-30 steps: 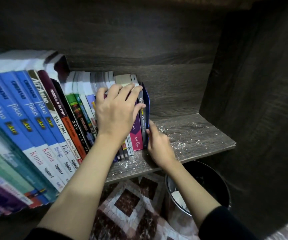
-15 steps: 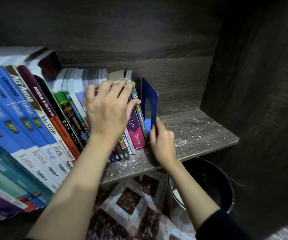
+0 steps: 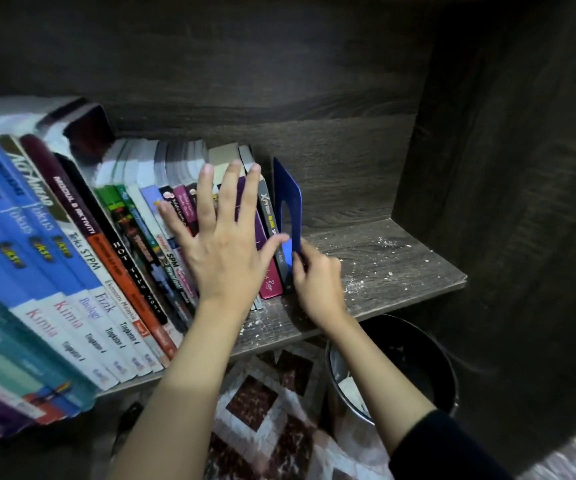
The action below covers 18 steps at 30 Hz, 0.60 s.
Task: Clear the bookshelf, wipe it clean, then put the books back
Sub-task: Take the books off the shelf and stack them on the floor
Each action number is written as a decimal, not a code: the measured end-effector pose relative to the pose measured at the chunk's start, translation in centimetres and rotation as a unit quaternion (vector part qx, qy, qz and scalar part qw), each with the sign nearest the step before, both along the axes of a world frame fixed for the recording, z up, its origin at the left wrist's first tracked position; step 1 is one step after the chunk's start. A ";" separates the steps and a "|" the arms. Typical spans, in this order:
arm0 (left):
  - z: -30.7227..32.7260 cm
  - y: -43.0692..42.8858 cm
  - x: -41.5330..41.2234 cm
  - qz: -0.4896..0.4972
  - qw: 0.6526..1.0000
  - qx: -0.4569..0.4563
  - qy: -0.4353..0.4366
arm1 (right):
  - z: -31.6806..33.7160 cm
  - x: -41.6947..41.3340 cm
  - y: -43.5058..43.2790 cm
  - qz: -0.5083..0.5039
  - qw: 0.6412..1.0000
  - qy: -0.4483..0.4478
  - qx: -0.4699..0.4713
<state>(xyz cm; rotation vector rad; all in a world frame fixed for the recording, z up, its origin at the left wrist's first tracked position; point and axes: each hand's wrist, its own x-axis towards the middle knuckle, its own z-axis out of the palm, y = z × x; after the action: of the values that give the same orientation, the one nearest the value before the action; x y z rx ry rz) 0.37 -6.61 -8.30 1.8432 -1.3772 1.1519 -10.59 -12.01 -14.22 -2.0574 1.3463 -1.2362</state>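
A dark bin (image 3: 414, 358) is partly covered by the right forearm. The left hand (image 3: 224, 251) is laid flat, fingers spread, over several spines of the books (image 3: 106, 258), whose leftmost volumes are cut off. At the row's right end, on the dusty shelf (image 3: 390, 271), the blue bookend (image 3: 288, 199) is pinched at its foot by the right hand (image 3: 317, 285), fingertips mostly hidden.

matt wood-grain shelf (image 3: 401, 265), glossy book spines (image 3: 82, 271)

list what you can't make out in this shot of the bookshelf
All head view.
1. Spines of the small books: covered by the left hand.
2. Base of the blue bookend: hidden behind the right hand.
3. The blue books at the left edge: cut off, blurred.
4. Inside the bin: mostly too dark.
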 end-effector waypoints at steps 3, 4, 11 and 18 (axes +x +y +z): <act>0.1 -0.1 0.0 0.001 1.000 0.005 0.004 | 0.0 -0.1 -0.1 0.007 1.000 -0.016 0.001; 0.1 -0.1 0.0 -0.002 1.000 0.004 0.006 | 0.0 -0.1 -0.2 0.007 1.000 -0.023 0.001; 0.0 -0.2 0.6 -0.017 1.000 0.004 -0.004 | 0.2 -0.1 -0.3 0.010 0.999 -0.028 -0.011; 0.0 -0.3 0.8 -0.010 1.000 -0.002 -0.018 | 0.3 0.0 -0.3 0.000 0.999 -0.040 -0.026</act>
<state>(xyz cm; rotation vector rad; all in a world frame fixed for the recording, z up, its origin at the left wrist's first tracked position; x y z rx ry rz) 1.19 -6.88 -8.33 1.8105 -1.4103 1.1823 -10.60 -12.27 -13.92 -2.0197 1.2922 -1.3523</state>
